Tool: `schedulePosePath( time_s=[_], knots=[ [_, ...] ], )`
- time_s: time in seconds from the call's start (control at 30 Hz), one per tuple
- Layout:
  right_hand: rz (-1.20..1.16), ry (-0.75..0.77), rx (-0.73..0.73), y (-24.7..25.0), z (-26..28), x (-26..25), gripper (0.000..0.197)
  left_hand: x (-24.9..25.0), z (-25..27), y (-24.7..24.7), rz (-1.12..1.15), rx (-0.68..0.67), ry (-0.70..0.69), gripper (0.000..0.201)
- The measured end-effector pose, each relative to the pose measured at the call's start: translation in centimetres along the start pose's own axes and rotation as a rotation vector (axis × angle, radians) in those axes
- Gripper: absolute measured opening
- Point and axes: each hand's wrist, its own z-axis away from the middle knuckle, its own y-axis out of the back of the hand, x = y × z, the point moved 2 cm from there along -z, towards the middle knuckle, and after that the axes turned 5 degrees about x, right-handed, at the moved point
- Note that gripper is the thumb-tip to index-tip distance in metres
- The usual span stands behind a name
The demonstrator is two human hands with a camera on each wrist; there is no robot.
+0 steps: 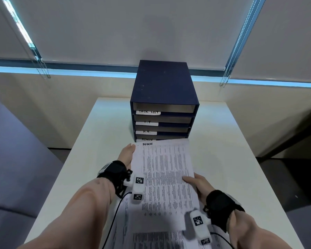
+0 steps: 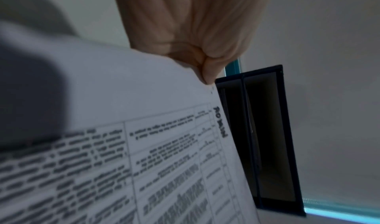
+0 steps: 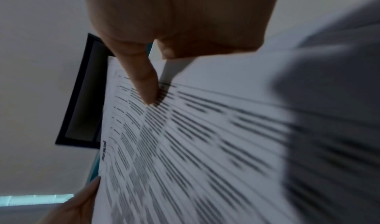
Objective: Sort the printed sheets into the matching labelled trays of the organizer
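Both hands hold one printed sheet [image 1: 166,169] level above the white counter [image 1: 223,150], its far edge just in front of the bottom tray of the dark blue organizer [image 1: 163,90]. The left hand [image 1: 127,155] grips the sheet's far left corner, thumb and fingers [image 2: 209,71] pinched on the paper edge. The right hand [image 1: 198,186] holds the near right edge, thumb lying flat on top of the print and the other fingers [image 3: 205,48] curled beneath. The sheet is handwritten "ADMIN" at its far left corner (the same word stands on the lowest tray label [image 1: 147,139]). The labels above read "H.R." [image 1: 146,132], "I.T" [image 1: 147,122] and "TASK LIST" [image 1: 148,111]. More printed sheets [image 1: 151,238] lie on the counter under the forearms, nearest the person. Each wrist carries a black strap with a white marker-tagged camera unit [image 1: 137,187]. Drawn roller blinds [image 1: 115,29] hang behind the organizer.
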Motion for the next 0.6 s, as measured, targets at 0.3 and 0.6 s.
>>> schedulePosePath(
  time_s=[0.3,0.6],
  knots=[
    [0.14,-0.102,0.137,2.7,-7.7,3.0,0.068,-2.5,-0.2,-0.2,-0.132,-0.121,0.234,0.016],
    [0.262,-0.02,0.196,1.4,-16.1,-6.2,0.057,-3.7,-3.8,-0.2,-0.151,-0.262,0.299,0.016]
  ],
)
